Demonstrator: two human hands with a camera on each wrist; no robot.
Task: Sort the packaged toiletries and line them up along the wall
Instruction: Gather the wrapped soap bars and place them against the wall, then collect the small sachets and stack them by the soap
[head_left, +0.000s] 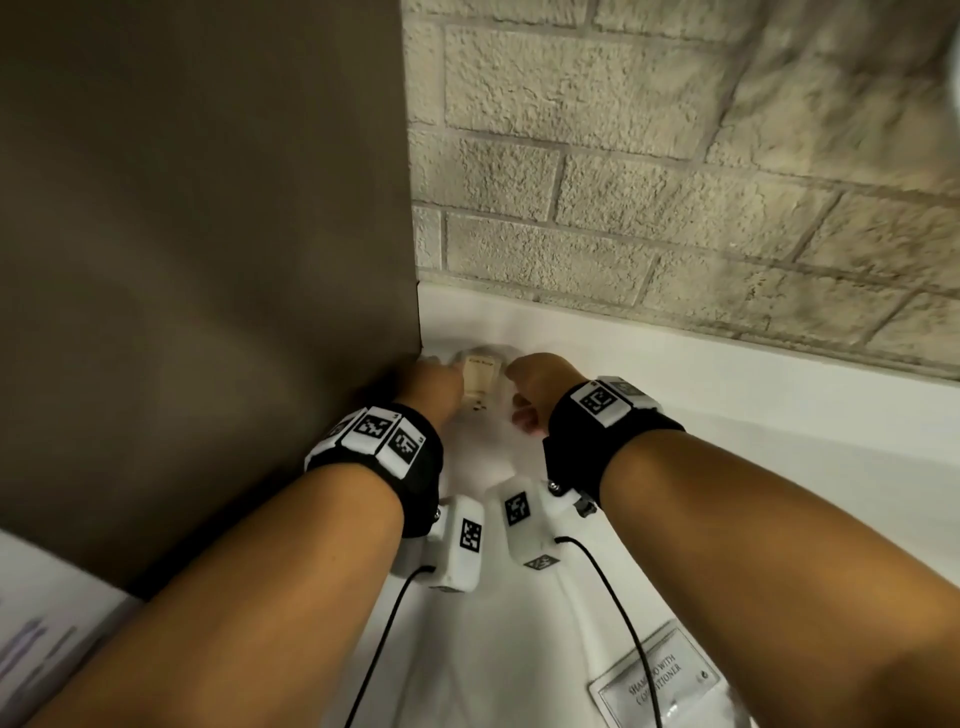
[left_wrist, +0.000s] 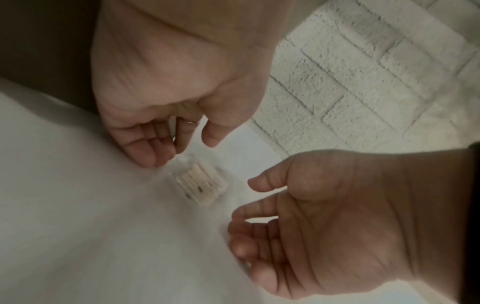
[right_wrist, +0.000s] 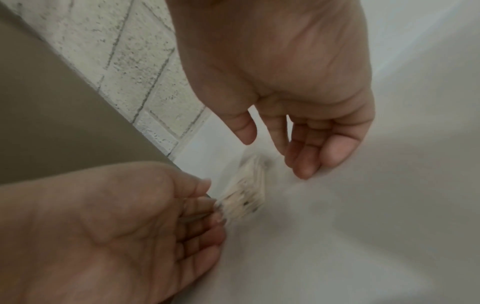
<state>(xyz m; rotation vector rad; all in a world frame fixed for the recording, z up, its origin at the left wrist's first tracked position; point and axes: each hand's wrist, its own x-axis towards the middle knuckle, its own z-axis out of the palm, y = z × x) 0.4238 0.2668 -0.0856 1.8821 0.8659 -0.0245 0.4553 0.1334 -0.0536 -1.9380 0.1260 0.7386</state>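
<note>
White counter (head_left: 727, 467) in a corner: pale brick-pattern wall (head_left: 675, 182) at the back, flat brown panel (head_left: 208, 234) on the left, low white upstand between counter and brick. Small clear packet of cream-coloured toiletries (head_left: 482, 382), flat on the counter close to the corner, just short of the upstand; printed label too blurred to read. Left hand (head_left: 434, 379), palm down at the packet's left edge, fingers (left_wrist: 145, 152) loosely curled and held together, tips at the packet's corner; touching or only just beside, not clear through motion blur. Right hand (head_left: 540, 387), at the packet's right side, fingers (right_wrist: 311, 156) relaxed and slightly bent, thumb apart, gripping nothing, a narrow strip of bare counter between fingertips and packet. Both wrists in black bands carrying white marker blocks, 2 black cables trailing toward the near edge. Room for movement: blocked left by the panel and behind by the brick wall; open counter running right along the upstand and toward the viewer. Second clear sachet (head_left: 660, 680), labelled as shampoo with conditioner, flat near the bottom edge, partly cut off by the frame and crossed by 1 cable. Pale printed object (head_left: 47, 634) at lower left, cropped and unidentifiable. Both wrist views soft with blur.
</note>
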